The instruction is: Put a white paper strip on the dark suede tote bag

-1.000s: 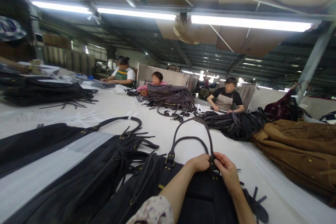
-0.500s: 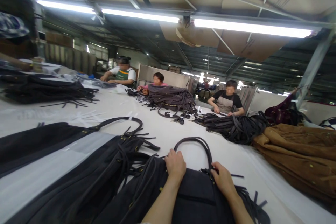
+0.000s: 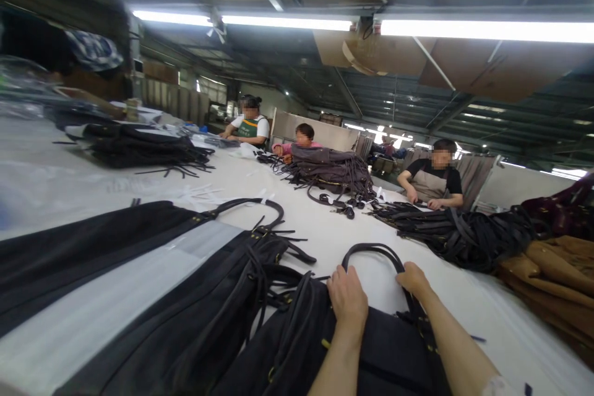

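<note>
A dark handbag (image 3: 394,346) lies on the white table in front of me, its looped handle (image 3: 374,249) standing up at the far edge. My left hand (image 3: 348,297) is closed at the left foot of the loop, by the bag's top edge; its fingertips are partly hidden. On the other side, my right hand (image 3: 416,280) pinches the right side of the handle between thumb and fingers. Brass-coloured studs show below it. Touching the bag on the left is another dark bag (image 3: 185,303) with thin straps and a handle.
Further left lies one more dark bag (image 3: 93,232), beyond a pale wrapped strip (image 3: 153,272). Piles of dark bags (image 3: 329,167), dark straps (image 3: 464,232) and brown bags (image 3: 557,284) stand across the table (image 3: 320,229). Several people work along the far side.
My right hand has moved up from the handle's base onto its right side. My left hand stays near the left base. The view has turned left, so everything sits further right.
</note>
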### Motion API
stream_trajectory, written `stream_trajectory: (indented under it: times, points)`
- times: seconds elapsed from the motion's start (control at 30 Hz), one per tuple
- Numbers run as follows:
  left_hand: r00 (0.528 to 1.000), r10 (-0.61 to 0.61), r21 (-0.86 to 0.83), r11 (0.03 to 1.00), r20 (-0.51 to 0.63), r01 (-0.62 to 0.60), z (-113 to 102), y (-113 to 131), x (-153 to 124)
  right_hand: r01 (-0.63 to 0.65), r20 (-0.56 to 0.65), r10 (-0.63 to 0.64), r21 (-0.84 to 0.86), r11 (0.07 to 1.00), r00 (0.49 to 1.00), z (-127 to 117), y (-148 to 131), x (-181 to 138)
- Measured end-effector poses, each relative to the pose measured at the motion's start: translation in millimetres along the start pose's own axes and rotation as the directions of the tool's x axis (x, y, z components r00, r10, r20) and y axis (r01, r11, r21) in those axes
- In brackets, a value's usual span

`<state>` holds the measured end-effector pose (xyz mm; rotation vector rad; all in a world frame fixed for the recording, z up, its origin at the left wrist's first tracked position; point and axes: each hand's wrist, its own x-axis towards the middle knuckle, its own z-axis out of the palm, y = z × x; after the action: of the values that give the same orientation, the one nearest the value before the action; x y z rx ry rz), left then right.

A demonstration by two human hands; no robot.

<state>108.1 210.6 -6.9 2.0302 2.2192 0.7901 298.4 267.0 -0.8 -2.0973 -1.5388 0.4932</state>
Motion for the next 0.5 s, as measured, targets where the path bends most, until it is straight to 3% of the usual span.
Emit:
stream_trajectory:
  times: [0.13, 0.27, 0.4, 0.5]
  points:
    - [0.999, -0.045, -0.080, 0.996, -0.027, 0.043, -14, 9, 10, 0.149, -0.022, -0.148, 0.223, 0.963, 0.989, -41, -8, -3]
    - [0.985, 0.039, -0.176, 0.982, -0.171, -0.070, -52, 24, 20, 0.333, -0.111, -0.314, 0.332, 0.883, 0.943, -101, -30, -32]
    - [0.890, 0.232, -0.193, 0.925, -0.392, -0.327, -102, 40, 20, 0.513, -0.128, -0.497, 0.219, 0.830, 0.858, -147, -56, -83]
    - [0.779, 0.452, -0.155, 0.814, -0.435, -0.559, -131, 52, 16, 0.579, -0.083, -0.573, 0.101, 0.809, 0.815, -168, -67, -118]
